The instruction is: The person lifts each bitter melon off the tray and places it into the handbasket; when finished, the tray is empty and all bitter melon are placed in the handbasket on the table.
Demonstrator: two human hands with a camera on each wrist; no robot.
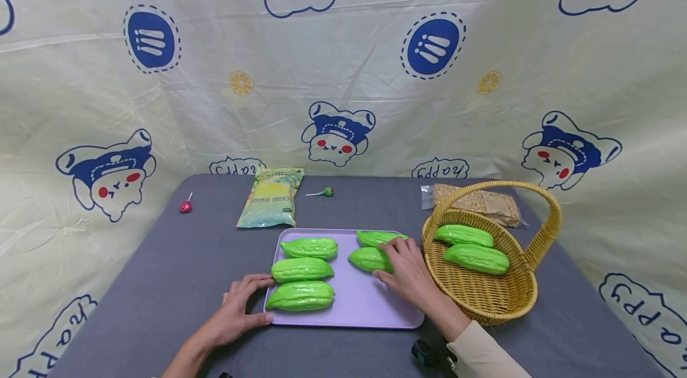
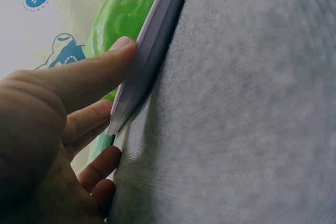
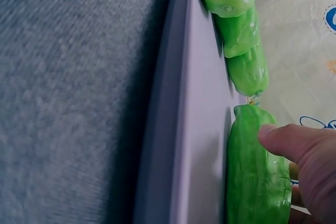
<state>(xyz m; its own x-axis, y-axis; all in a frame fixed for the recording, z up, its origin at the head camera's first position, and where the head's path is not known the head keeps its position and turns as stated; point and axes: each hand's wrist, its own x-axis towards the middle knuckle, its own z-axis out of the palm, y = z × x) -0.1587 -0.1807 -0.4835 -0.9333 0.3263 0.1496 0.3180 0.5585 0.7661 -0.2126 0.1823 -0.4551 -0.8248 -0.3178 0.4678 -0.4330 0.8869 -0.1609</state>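
Three green bitter melons (image 1: 302, 270) lie in a column on the left half of a purple tray (image 1: 349, 306). On its right half lie two more, one behind the other. My right hand (image 1: 409, 270) holds the nearer bitter melon (image 1: 371, 259), thumb on the near side and fingers over the far side. The right wrist view shows the thumb on this melon (image 3: 257, 166), low against the tray. At the tray's left edge rests my left hand (image 1: 236, 309), its fingers extended and the thumb touching the rim (image 2: 142, 61). It holds no melon.
A wicker basket (image 1: 483, 291) with a tall handle stands right of the tray, two bitter melons (image 1: 476, 259) inside. Behind it lies a clear bag of grains (image 1: 477, 202). A green-yellow packet (image 1: 272, 198), a green lollipop (image 1: 327, 192) and a red lollipop (image 1: 185, 207) lie farther back.
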